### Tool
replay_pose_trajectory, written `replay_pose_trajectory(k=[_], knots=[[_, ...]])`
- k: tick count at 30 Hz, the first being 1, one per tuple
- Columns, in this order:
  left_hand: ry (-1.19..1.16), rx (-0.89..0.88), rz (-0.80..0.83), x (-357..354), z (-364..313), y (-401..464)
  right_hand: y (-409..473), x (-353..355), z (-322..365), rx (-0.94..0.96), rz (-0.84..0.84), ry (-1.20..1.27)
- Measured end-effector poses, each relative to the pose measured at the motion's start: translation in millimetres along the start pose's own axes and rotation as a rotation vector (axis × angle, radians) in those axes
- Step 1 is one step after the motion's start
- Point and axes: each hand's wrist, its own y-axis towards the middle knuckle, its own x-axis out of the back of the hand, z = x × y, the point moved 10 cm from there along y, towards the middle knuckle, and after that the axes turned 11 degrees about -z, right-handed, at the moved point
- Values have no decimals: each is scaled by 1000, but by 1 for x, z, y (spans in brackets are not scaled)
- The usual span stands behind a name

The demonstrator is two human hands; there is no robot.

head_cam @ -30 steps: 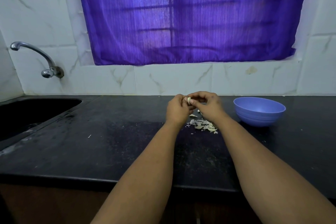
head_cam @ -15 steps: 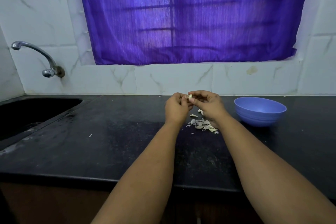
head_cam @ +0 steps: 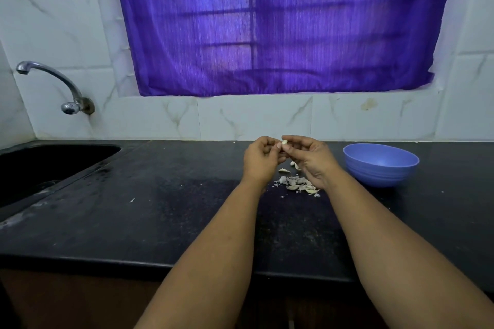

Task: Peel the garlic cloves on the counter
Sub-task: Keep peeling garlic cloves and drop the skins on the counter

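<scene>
A small pale garlic clove (head_cam: pixel 284 142) is held above the black counter (head_cam: pixel 160 208). My right hand (head_cam: pixel 310 160) pinches it between thumb and fingertips. My left hand (head_cam: pixel 263 159) is beside it with curled fingers, its thumb tip touching the clove. Below the hands lies a heap of papery garlic skins (head_cam: pixel 296 184), and a few pale pieces (head_cam: pixel 294 165) lie close to my right palm; whether these are cloves or skins I cannot tell.
A blue plastic bowl (head_cam: pixel 381 164) stands to the right of my right hand. A dark sink (head_cam: pixel 40 168) with a metal tap (head_cam: pixel 58 88) fills the far left. A tiled wall and a purple curtain (head_cam: pixel 280 24) close off the back.
Both hands have lifted slightly and drawn a little apart. The clove now sits in my right fingertips, with my left hand less wrapped around it.
</scene>
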Motion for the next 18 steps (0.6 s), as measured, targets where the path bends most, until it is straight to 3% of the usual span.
replay_pose_trajectory(k=[18], knots=[[324,-164,-95,6,-7,1,-2,-4,2,114,-54,-124]])
